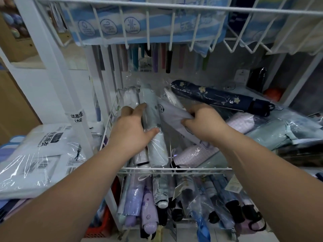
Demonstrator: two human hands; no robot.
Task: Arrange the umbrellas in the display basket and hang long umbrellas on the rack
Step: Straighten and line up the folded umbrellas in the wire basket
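Note:
Both my hands are inside the white wire display basket (174, 169) in the middle of the rack. My left hand (130, 128) wraps around a pale mint folded umbrella (153, 137) in clear plastic, which lies lengthwise at the basket's left. My right hand (202, 120) pinches the end of a white and lavender folded umbrella (172, 113) that lies slanted beside the mint one. A navy floral umbrella (218, 98) rests across the pile at the back right. Pink checked umbrellas (194, 153) lie lower right. Long umbrellas' handles (155, 60) hang at the back.
An upper wire basket (174, 7) with blue and white packets overhangs the work area. A lower basket holds several purple, blue and black folded umbrellas (148, 203). Packaged raincoats (40, 154) are stacked at left. A white rack post (57, 67) stands between them and the basket.

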